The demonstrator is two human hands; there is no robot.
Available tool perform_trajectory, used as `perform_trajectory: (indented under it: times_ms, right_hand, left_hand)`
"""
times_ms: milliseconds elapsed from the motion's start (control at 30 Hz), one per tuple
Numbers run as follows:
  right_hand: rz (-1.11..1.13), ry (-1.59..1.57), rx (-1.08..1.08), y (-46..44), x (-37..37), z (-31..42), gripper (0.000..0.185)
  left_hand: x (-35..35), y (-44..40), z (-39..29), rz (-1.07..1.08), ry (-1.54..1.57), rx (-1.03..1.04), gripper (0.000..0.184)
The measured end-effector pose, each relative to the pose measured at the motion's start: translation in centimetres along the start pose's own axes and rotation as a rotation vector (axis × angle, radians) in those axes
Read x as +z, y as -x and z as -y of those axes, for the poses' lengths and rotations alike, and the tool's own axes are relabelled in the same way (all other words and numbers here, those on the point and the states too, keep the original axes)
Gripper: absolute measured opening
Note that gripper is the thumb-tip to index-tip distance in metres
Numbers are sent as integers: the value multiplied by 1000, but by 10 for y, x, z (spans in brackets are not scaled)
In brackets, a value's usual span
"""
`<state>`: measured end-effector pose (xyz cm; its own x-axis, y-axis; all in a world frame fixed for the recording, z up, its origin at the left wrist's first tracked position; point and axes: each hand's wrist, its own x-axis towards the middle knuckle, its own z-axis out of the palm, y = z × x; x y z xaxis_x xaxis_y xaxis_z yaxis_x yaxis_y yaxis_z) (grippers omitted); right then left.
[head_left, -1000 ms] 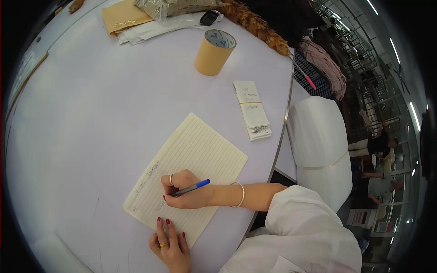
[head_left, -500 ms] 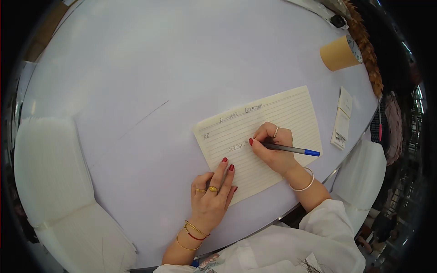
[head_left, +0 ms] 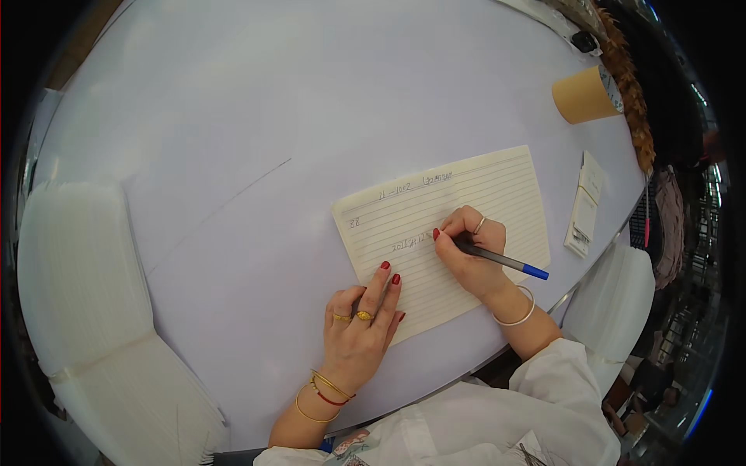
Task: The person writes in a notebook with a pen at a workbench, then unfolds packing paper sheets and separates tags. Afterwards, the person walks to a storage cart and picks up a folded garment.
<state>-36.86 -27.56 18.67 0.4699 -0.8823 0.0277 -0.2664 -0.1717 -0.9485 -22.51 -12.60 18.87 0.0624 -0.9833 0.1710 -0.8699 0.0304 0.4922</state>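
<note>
I've got a cream ruled sheet lying slanted on the pale bench, handwriting along its top and partway down. The pen is grey, blue-ended; I can't make out its tip or the smaller strokes. My right grip pinches that pen above the sheet; my left grip, fingers slightly spread, rests across its near edge.

A tan roll sits beside a brown plume, near a folded paper bundle.
</note>
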Motion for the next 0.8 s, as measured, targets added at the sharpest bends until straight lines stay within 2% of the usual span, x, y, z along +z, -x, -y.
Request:
perform_trajectory:
  times_ms: [267, 433, 567, 800]
  right_hand:
    - [-52, -12, 31, -5, 3, -2, 17]
    - [-39, -209, 107, -3, 3, 5, 17]
    - [-94, -368, 99, 1, 19, 36, 16]
    - [146, -197, 73, 15, 46, 23, 14]
  left_hand:
    - [-2, 3, 2, 46, 5, 7, 49]
    - [-8, 4, 2, 10, -55, -85, 60]
    - [-6, 3, 6, 20, -49, -91, 81]
    - [0, 6, 9, -56, 69, -152, 92]
